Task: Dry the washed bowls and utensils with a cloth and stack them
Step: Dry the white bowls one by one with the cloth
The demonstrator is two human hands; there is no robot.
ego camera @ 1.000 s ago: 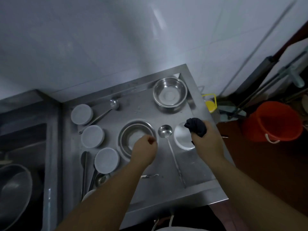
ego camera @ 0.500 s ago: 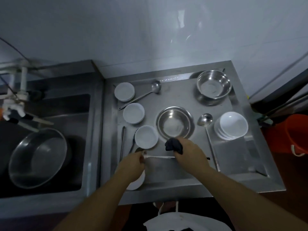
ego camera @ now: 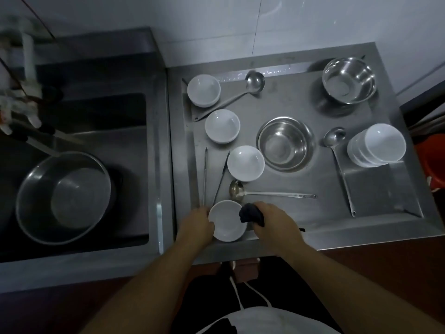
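In hand: small round white ceramic bowl (ego camera: 227,220), gripped by left hand (ego camera: 196,224); crumpled dark cloth (ego camera: 250,213) pinched by right hand (ego camera: 277,224).
Done: white bowls stacked (ego camera: 378,145), beyond right hand.
Left: three white bowls (ego camera: 245,163), judged undried.

My left hand (ego camera: 198,224) grips the rim of a white bowl (ego camera: 227,221) at the desk's (ego camera: 375,179) near edge; my right hand (ego camera: 272,221) holds a dark cloth (ego camera: 250,213) against its other side.

Wall (ego camera: 240,25): pale tiles, catching dim light. Surface (ego camera: 375,227): stainless steel, standing against wall. Sink (ego camera: 154,165): steel basin, adjoining at left. Tap (ego camera: 29,56): blurred, hanging above sink. Floor (ego camera: 385,273): dark reddish-brown. Orange bucket (ego camera: 433,162): sitting at right edge.
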